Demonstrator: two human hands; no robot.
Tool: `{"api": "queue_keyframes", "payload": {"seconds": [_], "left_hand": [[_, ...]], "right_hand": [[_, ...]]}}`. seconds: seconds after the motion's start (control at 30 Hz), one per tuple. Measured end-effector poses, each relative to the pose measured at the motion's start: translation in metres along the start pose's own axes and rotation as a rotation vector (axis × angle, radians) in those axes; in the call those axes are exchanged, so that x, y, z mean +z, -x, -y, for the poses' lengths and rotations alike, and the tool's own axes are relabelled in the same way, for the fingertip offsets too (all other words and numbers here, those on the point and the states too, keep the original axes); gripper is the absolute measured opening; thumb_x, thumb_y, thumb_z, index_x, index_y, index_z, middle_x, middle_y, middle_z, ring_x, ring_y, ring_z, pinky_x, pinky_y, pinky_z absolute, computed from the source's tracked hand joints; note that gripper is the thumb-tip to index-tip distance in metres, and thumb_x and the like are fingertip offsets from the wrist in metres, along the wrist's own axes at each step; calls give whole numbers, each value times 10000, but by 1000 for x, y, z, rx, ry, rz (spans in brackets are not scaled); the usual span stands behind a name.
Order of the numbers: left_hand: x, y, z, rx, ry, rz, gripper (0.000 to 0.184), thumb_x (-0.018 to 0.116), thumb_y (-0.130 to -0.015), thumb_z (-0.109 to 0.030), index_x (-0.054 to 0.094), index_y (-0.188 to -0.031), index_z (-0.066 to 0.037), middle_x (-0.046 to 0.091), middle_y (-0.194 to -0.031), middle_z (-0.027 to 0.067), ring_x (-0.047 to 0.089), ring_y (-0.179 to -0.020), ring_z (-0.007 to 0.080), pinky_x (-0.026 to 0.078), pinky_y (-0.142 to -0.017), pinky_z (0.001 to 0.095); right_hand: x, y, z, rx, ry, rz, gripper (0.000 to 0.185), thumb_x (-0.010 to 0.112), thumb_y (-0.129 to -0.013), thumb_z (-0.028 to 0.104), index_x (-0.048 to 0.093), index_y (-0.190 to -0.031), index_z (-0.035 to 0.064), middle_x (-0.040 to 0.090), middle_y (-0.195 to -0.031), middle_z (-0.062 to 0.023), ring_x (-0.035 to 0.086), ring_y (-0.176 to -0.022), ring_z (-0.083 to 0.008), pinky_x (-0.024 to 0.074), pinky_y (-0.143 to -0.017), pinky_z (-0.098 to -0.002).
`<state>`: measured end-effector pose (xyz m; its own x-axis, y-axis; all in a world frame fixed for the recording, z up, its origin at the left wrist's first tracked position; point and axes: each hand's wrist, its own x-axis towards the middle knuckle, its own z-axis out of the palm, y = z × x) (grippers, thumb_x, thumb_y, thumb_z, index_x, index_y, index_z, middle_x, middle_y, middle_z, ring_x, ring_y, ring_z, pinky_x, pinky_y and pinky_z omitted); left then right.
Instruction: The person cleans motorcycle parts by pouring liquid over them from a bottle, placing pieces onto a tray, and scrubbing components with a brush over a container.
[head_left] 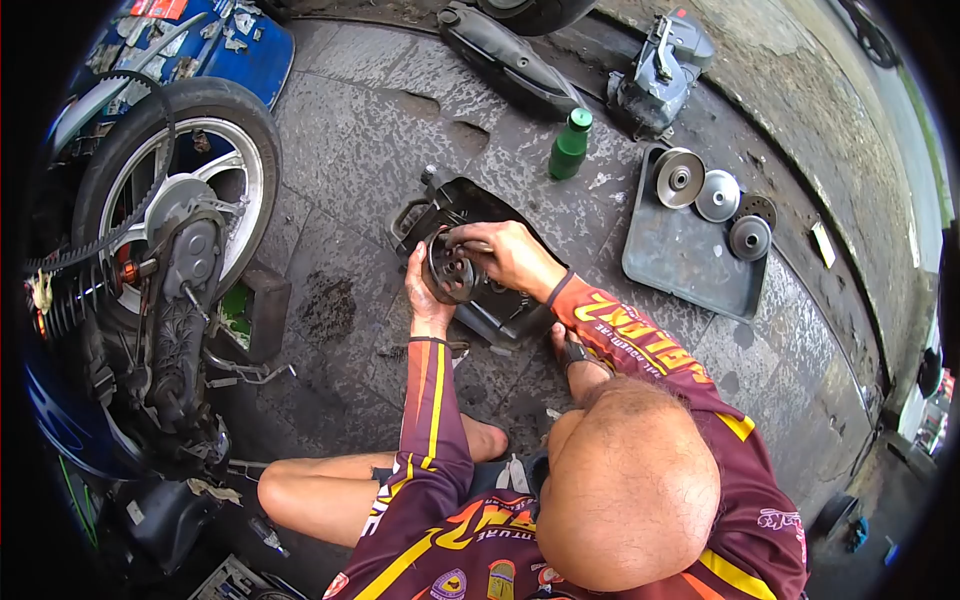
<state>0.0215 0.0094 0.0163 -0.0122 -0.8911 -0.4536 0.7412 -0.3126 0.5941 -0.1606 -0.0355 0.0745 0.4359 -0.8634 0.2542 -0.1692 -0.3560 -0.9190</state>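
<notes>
A round, dark metal clutch bell (450, 272) with holes in its face is held above a black tray in front of me. My left hand (428, 298) is closed around its left side, thumb along the rim. Curled over its upper right part is my right hand (508, 256), with the fingers pressed together at the rim. Whether a small item is pinched in those fingers is hidden. Beneath both hands lies the black plastic tray (500, 328) with small dark parts in it, too shadowed to name.
A scooter's rear wheel (262, 150) and drive case (190, 270) stand at left. A green bottle (568, 150) is beyond the tray. To the right, a grey tray (690, 270) bears several round metal parts (718, 195). An engine cover (655, 85) lies farther back.
</notes>
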Motion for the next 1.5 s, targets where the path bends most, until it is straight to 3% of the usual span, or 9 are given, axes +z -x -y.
{"api": "queue_keyframes", "payload": {"seconds": [0.27,0.47,0.57,0.77,0.97,1.1,1.3,1.4,1.5], "left_hand": [[5,-1,-6,-13,84,103,588,505,-931,-446,505,-1331,-15,630,-1194,125,622,-1059,240,512,-929,380],[9,0,-1,-98,216,50,565,475,-950,-478,544,-1286,-29,639,-1174,162,628,-1049,283,511,-926,402],[22,3,-4,-40,192,71,563,482,-946,-486,560,-1268,-31,640,-1174,156,631,-1038,282,518,-908,400],[22,2,3,-134,174,-26,560,512,-909,-547,624,-1134,-47,664,-1072,115,644,-974,263,531,-865,416],[6,-3,10,-164,154,83,550,467,-935,-513,637,-1131,-27,682,-1087,131,654,-1005,289,520,-922,430],[13,-3,9,-117,157,-66,548,470,-938,-516,632,-1147,-37,685,-1073,115,656,-996,288,524,-915,436],[-4,-8,12,-176,155,53,551,475,-932,-527,632,-1153,-47,664,-1123,136,632,-1050,290,517,-919,445],[15,2,10,-223,223,-36,615,442,-924,-569,580,-1240,-59,605,-1223,137,595,-1112,310,492,-946,496],[25,5,4,-242,266,-16,588,417,-943,-543,597,-1227,-61,622,-1215,145,603,-1122,314,487,-972,477]], "right_hand": [[-7,11,17,339,32,297,187,672,-838,152,694,-973,23,689,-849,-213,687,-831,-360,534,-726,-401],[5,12,10,255,-209,-179,179,667,-862,152,693,-979,18,703,-855,-187,709,-834,-291,536,-715,-344],[-12,17,33,587,10,137,215,686,-844,185,691,-958,2,700,-837,-193,705,-809,-313,537,-718,-353],[8,18,14,322,-77,-183,191,675,-839,155,689,-946,-3,684,-817,-207,688,-771,-351,537,-702,-374],[-6,20,21,396,169,202,180,657,-859,127,696,-972,-8,699,-798,-180,705,-751,-287,528,-703,-360],[3,19,-4,257,-90,-261,160,641,-862,115,667,-1002,41,693,-826,-167,701,-798,-315,537,-724,-370],[0,25,15,397,68,187,208,676,-827,162,694,-977,18,685,-807,-219,686,-776,-373,532,-721,-412],[3,13,12,312,-359,-51,170,653,-866,107,671,-1011,20,715,-902,-161,708,-853,-298,533,-758,-342],[1,10,-9,156,-45,-183,166,628,-872,71,640,-1026,10,701,-919,-177,691,-866,-338,541,-757,-376]]}}
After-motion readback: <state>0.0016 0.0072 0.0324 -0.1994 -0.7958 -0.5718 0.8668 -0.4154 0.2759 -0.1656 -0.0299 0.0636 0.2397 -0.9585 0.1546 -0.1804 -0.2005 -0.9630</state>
